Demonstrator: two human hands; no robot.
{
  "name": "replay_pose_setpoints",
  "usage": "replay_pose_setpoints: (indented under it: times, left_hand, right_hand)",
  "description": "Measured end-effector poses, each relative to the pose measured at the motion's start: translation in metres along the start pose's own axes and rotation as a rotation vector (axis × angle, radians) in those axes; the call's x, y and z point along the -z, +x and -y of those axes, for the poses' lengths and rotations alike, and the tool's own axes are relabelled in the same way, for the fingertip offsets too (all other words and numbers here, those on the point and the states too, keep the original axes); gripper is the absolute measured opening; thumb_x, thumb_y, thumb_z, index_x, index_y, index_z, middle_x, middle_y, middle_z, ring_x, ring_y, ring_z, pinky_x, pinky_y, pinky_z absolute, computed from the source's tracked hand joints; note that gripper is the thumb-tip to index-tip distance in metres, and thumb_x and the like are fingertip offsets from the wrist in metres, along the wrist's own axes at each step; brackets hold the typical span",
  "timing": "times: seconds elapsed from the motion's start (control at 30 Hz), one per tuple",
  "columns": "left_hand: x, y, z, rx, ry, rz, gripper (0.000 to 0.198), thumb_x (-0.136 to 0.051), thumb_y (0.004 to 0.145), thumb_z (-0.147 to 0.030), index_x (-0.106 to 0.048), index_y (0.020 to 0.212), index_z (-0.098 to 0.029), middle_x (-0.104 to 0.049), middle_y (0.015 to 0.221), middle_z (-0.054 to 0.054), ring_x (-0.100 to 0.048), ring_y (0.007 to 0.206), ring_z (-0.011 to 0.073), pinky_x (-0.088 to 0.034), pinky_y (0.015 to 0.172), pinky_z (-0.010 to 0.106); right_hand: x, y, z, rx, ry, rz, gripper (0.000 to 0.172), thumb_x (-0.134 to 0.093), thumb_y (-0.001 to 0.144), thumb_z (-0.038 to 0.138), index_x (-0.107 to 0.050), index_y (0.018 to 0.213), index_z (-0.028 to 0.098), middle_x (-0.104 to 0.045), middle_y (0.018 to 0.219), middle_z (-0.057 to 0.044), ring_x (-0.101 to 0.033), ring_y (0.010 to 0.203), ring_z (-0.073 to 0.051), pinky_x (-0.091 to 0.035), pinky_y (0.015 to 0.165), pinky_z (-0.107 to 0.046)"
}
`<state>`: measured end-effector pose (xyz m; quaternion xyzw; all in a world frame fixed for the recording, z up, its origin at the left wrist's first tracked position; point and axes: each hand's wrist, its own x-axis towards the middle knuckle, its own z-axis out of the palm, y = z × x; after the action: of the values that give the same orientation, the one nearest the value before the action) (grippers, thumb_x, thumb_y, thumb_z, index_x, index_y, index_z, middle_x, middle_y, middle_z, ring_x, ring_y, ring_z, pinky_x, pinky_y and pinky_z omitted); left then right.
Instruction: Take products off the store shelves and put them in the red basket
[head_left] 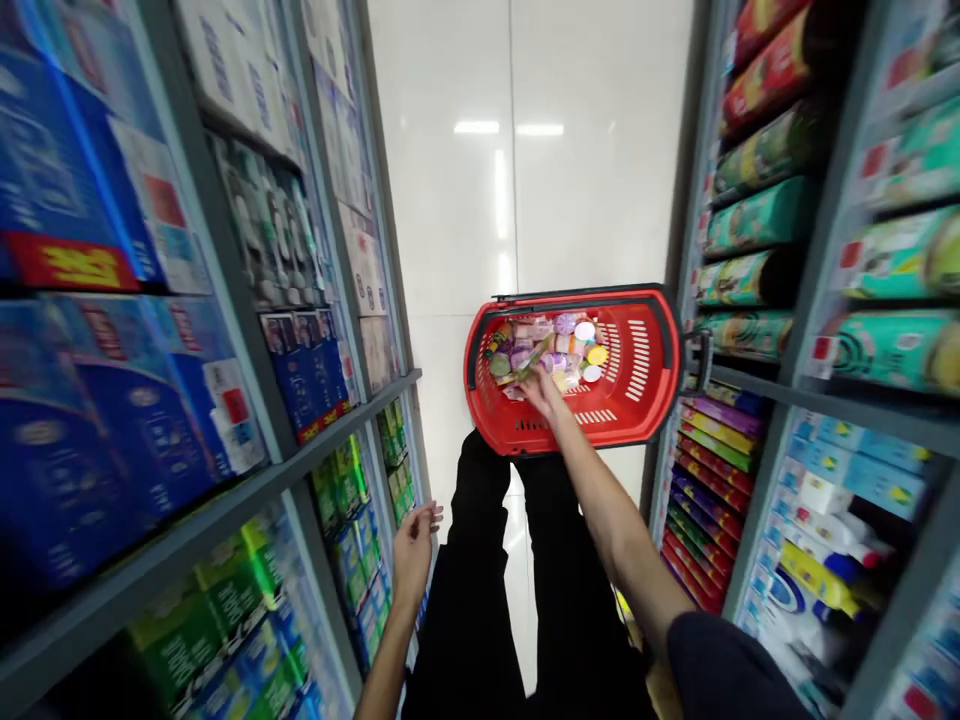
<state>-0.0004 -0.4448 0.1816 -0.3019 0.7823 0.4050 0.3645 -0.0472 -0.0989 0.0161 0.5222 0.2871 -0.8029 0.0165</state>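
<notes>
A red shopping basket (652, 375) with black trim sits on the floor in front of my legs. Inside it, at the left and middle, lie several small packaged goods (564, 342) in purple, pink, white and yellow. My right hand (538, 390) reaches down into the basket, its fingers closed around a small greenish packet (535, 354). What is printed on that packet is too small to read. My left hand (417, 540) hangs beside the left shelving, holding nothing, its fingers loosely bent and apart.
Blue boxes (142, 400) and green packs (225, 580) fill the left shelves (202, 530). On the right shelves stand teal canisters (892, 350) and colourful stacked boxes (709, 490). The basket's right end is close to the right shelf. Pale tiled floor (450, 220) runs between them.
</notes>
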Motion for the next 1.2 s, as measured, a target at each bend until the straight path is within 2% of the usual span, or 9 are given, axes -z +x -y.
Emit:
replay_pose_setpoints:
  times: [0.13,0.3,0.37,0.47,0.67,0.83,0.93,1.07,1.2]
  left_hand:
    - [-0.028,-0.06,-0.097,-0.196,0.0,0.18,0.064,-0.071,0.08,-0.071,-0.075,0.106,-0.013,-0.081,0.106,0.017,-0.076,0.094,0.0261,-0.06,0.091,0.043]
    - [-0.059,-0.185,-0.224,-0.453,0.054,0.593,0.058,-0.073,0.083,-0.064,-0.078,0.112,-0.013,-0.081,0.114,0.017,-0.076,0.107,0.0282,-0.058,0.101,0.045]
    - [-0.065,-0.244,-0.253,-0.532,0.1,0.784,0.058,-0.079,0.08,-0.062,-0.079,0.112,-0.014,-0.081,0.115,0.015,-0.076,0.108,0.0283,-0.058,0.102,0.044]
    - [-0.067,-0.332,-0.265,-0.612,0.198,1.05,0.06,-0.086,0.072,-0.06,-0.081,0.107,-0.013,-0.082,0.109,0.015,-0.077,0.099,0.0286,-0.062,0.094,0.043]
    - [-0.048,-0.479,-0.248,-0.729,0.39,1.414,0.058,-0.078,0.085,-0.061,-0.079,0.116,-0.012,-0.082,0.115,0.015,-0.077,0.102,0.0273,-0.063,0.095,0.04]
    - [-0.033,-0.588,-0.213,-0.903,0.609,1.625,0.058,-0.081,0.083,-0.059,-0.079,0.119,-0.013,-0.081,0.12,0.015,-0.076,0.11,0.0282,-0.058,0.106,0.042]
    - [-0.03,-0.66,-0.159,-1.065,0.785,1.806,0.061,-0.078,0.084,-0.063,-0.08,0.119,-0.013,-0.08,0.123,0.016,-0.074,0.115,0.03,-0.056,0.108,0.044]
    - [-0.011,-0.749,-0.055,-1.275,0.984,2.116,0.052,-0.07,0.092,-0.059,-0.081,0.119,-0.016,-0.078,0.129,0.014,-0.072,0.12,0.0298,-0.054,0.11,0.042]
    - [0.011,-0.816,0.048,-1.459,1.084,2.22,0.041,-0.064,0.099,-0.047,-0.08,0.123,-0.018,-0.077,0.129,0.013,-0.071,0.113,0.0284,-0.053,0.104,0.039]
  right_hand:
    - [-0.005,-0.166,0.035,0.107,-0.008,0.004,0.03,-0.078,0.088,0.042,-0.068,0.105,0.019,-0.075,0.097,-0.004,-0.07,0.086,-0.017,-0.061,0.082,-0.033]
    - [-0.004,-0.396,0.094,0.375,-0.106,-0.057,0.046,-0.086,0.075,0.042,-0.069,0.112,0.021,-0.077,0.109,-0.006,-0.071,0.098,-0.021,-0.059,0.092,-0.038]
    - [-0.003,-0.475,0.108,0.506,-0.167,-0.156,0.048,-0.089,0.071,0.036,-0.07,0.113,0.021,-0.076,0.106,-0.005,-0.069,0.096,-0.021,-0.058,0.093,-0.039]
    - [-0.002,-0.577,0.112,0.698,-0.208,-0.355,0.046,-0.089,0.071,0.029,-0.071,0.113,0.022,-0.073,0.109,-0.005,-0.066,0.098,-0.022,-0.053,0.098,-0.042]
    - [-0.005,-0.738,0.076,1.042,-0.225,-0.775,0.039,-0.076,0.091,0.033,-0.068,0.128,0.025,-0.069,0.12,-0.009,-0.066,0.106,-0.024,-0.054,0.097,-0.042]
    - [0.01,-0.853,0.024,1.199,0.106,-1.008,0.032,-0.066,0.101,0.045,-0.071,0.126,0.027,-0.073,0.117,-0.007,-0.07,0.104,-0.021,-0.056,0.099,-0.039]
    - [0.043,-0.925,-0.017,1.295,0.274,-1.092,0.039,-0.072,0.097,0.049,-0.071,0.129,0.026,-0.075,0.118,-0.006,-0.071,0.106,-0.02,-0.056,0.101,-0.037]
    - [0.095,-1.026,-0.092,1.397,0.365,-1.174,0.048,-0.078,0.092,0.052,-0.07,0.131,0.024,-0.075,0.117,-0.006,-0.07,0.1,-0.019,-0.059,0.091,-0.033]
    - [0.148,-1.117,-0.169,1.323,0.27,-1.285,0.045,-0.081,0.088,0.05,-0.073,0.124,0.023,-0.075,0.108,-0.005,-0.07,0.093,-0.02,-0.061,0.083,-0.033]
